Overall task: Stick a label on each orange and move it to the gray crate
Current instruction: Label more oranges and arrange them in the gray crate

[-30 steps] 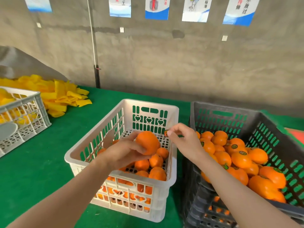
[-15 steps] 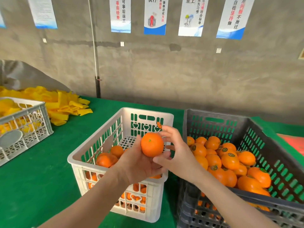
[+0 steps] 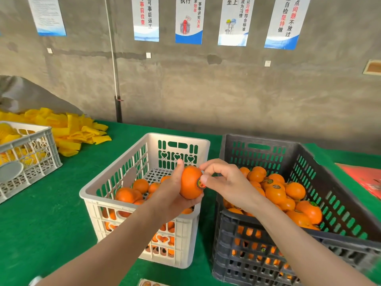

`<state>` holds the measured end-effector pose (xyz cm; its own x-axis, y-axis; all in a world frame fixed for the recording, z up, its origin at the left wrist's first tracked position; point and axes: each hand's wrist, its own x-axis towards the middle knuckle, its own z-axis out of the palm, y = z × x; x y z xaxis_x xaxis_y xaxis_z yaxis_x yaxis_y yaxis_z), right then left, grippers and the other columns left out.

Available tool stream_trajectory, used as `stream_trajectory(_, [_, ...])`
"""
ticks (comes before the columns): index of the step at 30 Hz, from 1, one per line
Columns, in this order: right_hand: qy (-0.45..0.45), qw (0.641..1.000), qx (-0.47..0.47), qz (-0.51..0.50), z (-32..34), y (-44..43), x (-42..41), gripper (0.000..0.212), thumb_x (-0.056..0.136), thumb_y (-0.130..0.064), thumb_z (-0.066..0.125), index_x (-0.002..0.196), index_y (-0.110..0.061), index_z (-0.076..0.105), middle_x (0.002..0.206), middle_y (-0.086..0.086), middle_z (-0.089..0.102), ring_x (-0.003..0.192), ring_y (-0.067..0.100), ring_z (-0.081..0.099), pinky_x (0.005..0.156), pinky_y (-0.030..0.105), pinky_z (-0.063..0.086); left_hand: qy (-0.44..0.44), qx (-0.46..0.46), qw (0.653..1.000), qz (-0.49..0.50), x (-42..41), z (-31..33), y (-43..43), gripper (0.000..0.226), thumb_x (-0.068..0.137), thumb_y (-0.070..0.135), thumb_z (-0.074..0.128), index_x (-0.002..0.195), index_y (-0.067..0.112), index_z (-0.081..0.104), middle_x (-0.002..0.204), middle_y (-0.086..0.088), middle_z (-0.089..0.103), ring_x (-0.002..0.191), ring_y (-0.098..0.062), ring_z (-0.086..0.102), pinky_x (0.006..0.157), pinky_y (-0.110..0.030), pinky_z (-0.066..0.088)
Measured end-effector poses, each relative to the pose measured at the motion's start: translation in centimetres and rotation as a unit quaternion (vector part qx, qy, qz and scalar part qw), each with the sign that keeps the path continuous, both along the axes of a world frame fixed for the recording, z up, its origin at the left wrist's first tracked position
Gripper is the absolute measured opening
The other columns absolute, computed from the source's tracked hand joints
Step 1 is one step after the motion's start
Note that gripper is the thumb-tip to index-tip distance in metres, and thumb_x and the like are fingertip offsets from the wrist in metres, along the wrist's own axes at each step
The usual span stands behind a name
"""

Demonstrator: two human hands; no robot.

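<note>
My left hand (image 3: 171, 195) grips an orange (image 3: 189, 182) above the near right corner of the white crate (image 3: 107, 174). A round green-rimmed label (image 3: 200, 184) lies on the orange's right side. My right hand (image 3: 228, 182) has its fingers curled; its thumb presses on the label's edge and its forefinger touches the top of the orange. Several unlabelled oranges (image 3: 132, 193) lie in the white crate. The gray crate (image 3: 266, 236) stands right beside it and holds several labelled oranges (image 3: 276, 190).
A green cloth (image 3: 51, 223) covers the table. At the far left stands a light crate (image 3: 31, 157) with yellow pieces, and a yellow pile (image 3: 78, 133) lies behind it. A red item (image 3: 365, 178) lies at the right edge. A sticker sheet (image 3: 148, 283) peeks in at the bottom.
My left hand lifted the orange out of the white crate. My right hand brought the label over and set it on the orange's right side.
</note>
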<state>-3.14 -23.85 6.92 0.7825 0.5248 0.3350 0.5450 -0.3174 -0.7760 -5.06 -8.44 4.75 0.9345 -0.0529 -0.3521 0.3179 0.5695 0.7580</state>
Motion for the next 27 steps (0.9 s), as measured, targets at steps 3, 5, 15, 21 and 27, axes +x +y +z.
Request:
stream_trajectory(3, [-0.067,0.997,-0.045,0.000,-0.1,-0.1,-0.4,0.014,0.090,-0.012,0.062,0.077,-0.017,0.059,0.102,-0.004,0.056,0.108,0.011,0.053,0.096,0.042,0.046,0.000,0.011,1.000,-0.013,-0.3,0.1,-0.5,0.060,0.088,0.058,0.048,0.128,0.013,0.047,0.123,-0.020,0.058,0.101,-0.029,0.059,0.070,-0.038,0.055])
stream_trajectory(5, [-0.107,0.992,-0.060,-0.010,-0.1,-0.2,-0.6,0.013,0.089,-0.014,0.063,0.077,-0.018,0.059,0.100,-0.005,0.055,0.103,0.008,0.052,0.094,0.039,0.046,0.005,0.016,1.000,-0.016,-0.5,0.2,-0.7,0.064,0.087,0.059,0.048,0.131,0.012,0.046,0.125,-0.021,0.058,0.102,-0.030,0.060,0.067,-0.038,0.055])
stream_trajectory(15, [-0.287,0.937,-0.162,-0.116,-0.3,-1.4,-2.4,0.022,0.092,-0.032,0.057,0.081,-0.013,0.055,0.086,0.001,0.055,0.081,0.016,0.051,0.068,0.037,0.046,-0.028,0.021,0.999,-0.015,-0.4,-1.4,-2.1,0.068,0.063,0.060,0.063,0.111,0.013,0.057,0.099,-0.016,0.070,0.073,-0.023,0.073,0.056,-0.033,0.056])
stream_trajectory(21, [-0.160,0.972,-0.079,-0.153,-0.4,-4.2,-2.0,0.056,0.083,-0.042,0.068,0.128,-0.020,0.043,0.106,-0.004,0.061,0.086,0.010,0.058,0.071,0.025,0.050,-0.075,0.061,0.995,-0.030,0.0,-0.8,-4.8,0.062,0.070,0.064,0.054,0.111,0.016,0.054,0.086,-0.009,0.075,0.073,-0.017,0.073,0.054,-0.031,0.057])
stream_trajectory(27, [-0.074,0.987,-0.076,-0.118,0.5,-9.7,0.7,0.071,0.067,-0.025,0.084,0.128,-0.026,0.047,0.118,-0.012,0.051,0.105,0.006,0.051,0.086,0.020,0.044,-0.180,0.274,0.944,-0.019,1.2,0.7,-10.3,0.051,0.098,0.049,0.038,0.133,0.014,0.041,0.120,-0.013,0.061,0.109,-0.028,0.062,0.093,-0.046,0.051])
